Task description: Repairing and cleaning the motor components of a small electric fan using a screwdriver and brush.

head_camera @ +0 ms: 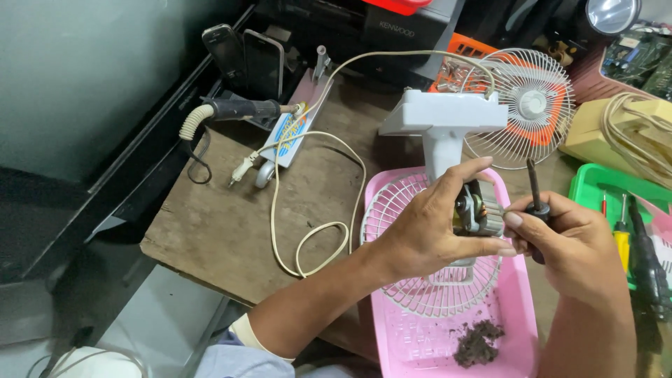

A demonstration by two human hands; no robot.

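My left hand (430, 227) grips a small fan motor (478, 210) with copper windings, still joined to the white fan stand (444, 122) that is tipped upside down. My right hand (570, 241) holds a dark screwdriver (535, 192) with its shaft pointing up, right beside the motor. Both hands hover over a pink plastic tray (518, 308). In the tray lie a white wire fan grille (437, 283) and a clump of dark dust (478, 343).
A cream power cord (318, 238) loops across the brown wooden table (224, 224). Another fan grille with orange blades (528, 105) stands behind. A soldering tool (234, 110) and two phones (245, 56) lie far left. A green tray (595, 185) with screwdrivers sits right.
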